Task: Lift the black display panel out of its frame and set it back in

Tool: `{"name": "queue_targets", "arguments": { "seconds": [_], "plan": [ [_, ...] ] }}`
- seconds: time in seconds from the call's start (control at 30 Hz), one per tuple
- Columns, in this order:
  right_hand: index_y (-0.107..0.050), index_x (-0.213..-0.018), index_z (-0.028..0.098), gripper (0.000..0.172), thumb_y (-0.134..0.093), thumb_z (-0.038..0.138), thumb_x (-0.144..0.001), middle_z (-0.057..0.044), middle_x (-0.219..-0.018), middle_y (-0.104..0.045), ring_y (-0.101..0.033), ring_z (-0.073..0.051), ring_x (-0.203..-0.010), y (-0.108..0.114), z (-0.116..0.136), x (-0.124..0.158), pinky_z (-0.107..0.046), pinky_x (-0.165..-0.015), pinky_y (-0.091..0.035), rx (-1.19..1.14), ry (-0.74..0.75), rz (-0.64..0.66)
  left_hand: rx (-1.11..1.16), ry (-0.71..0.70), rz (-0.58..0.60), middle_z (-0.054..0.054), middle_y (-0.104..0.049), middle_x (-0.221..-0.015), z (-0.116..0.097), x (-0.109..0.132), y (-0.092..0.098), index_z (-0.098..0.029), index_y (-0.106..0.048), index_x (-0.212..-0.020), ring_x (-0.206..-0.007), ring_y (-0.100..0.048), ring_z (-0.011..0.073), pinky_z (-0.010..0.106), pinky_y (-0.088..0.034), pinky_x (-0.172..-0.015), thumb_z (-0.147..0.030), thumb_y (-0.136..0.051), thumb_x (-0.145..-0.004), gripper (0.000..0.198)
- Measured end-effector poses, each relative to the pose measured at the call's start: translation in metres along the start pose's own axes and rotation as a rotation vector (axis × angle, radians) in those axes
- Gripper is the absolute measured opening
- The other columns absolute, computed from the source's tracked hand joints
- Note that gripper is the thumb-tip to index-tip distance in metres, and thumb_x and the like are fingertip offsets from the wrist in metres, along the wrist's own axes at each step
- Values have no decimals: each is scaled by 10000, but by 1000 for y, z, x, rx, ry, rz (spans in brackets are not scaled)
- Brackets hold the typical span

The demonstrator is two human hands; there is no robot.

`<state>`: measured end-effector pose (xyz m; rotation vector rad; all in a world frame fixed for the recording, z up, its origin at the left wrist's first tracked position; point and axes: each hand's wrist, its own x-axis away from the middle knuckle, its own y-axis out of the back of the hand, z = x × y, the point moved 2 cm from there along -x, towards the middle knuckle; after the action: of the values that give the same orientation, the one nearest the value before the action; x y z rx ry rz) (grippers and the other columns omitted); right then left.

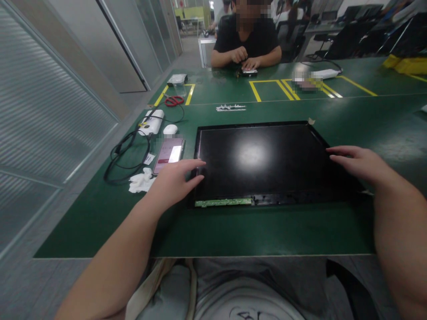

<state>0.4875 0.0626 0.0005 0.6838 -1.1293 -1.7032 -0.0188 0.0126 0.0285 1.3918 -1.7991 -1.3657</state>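
A black flat display panel lies face up on the green table, a bright reflection at its middle. Along its near edge runs a narrow green circuit board. My left hand is at the panel's left edge, thumb and forefinger stretched apart over the frame. At the right edge is my right hand, its fingers extended towards the frame and the thumb apart from them. Whether the fingertips press on the panel or hover just over it, I cannot tell.
Left of the panel are a phone, crumpled white tissue, a white mouse-like object, a white box and black cables. Red-handled scissors and thin white strips lie behind. Across the table sits a person handling a small object.
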Motion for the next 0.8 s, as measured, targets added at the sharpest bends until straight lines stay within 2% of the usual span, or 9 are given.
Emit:
{"name": "queue_targets", "arguments": {
  "seconds": [0.2,0.3,0.4,0.57,0.63,0.8],
  "plan": [
    [-814,-1061,255,359,-659,306,-742,-86,-1241,-772,-710,-321,-1094,-1,-3,-2,-486,-1037,-528,21,11,10,-64,43,4,140,-643,-1514,4,2,-3,-217,-734,-1316,-1368,-624,349,536,-465,-1176,-463,-678,-906,482],
    [-816,-999,273,312,-667,289,-725,-70,-1208,-784,-722,-318,-1057,0,-5,-3,-497,-1030,-539,6,15,-2,-31,16,91,133,-637,-1522,3,4,-3,-243,-706,-1371,-1382,-612,355,546,-453,-1186,-535,-741,-858,591],
    [-817,-962,269,284,-665,252,-723,-65,-1262,-770,-713,-322,-1130,0,-6,-3,-485,-1069,-525,10,27,-14,-9,-13,197,145,-634,-1524,0,5,-3,-241,-691,-1407,-1423,-572,379,560,-444,-1190,-548,-801,-811,680],
    [-823,-988,259,327,-633,174,-734,-56,-1372,-729,-669,-319,-1270,0,-5,-2,-480,-1167,-464,-10,21,8,-48,10,228,168,-575,-1578,2,7,-6,-253,-659,-1458,-1448,-541,409,586,-438,-1186,-548,-843,-784,759],
    [-824,-983,255,332,-627,164,-731,-55,-1374,-728,-675,-313,-1263,-1,-5,-1,-474,-1167,-468,-31,19,-1,-56,-3,224,175,-564,-1586,5,7,-7,-253,-651,-1467,-1443,-549,405,582,-440,-1183,-553,-844,-789,766],
    [-820,-928,272,338,-619,155,-683,-49,-1255,-774,-730,-307,-1123,-1,-5,-1,-475,-1062,-553,-62,59,-33,-66,-14,244,194,-566,-1577,4,7,-7,-236,-653,-1468,-1469,-517,413,589,-433,-1188,-530,-834,-811,743]
  ]
}}
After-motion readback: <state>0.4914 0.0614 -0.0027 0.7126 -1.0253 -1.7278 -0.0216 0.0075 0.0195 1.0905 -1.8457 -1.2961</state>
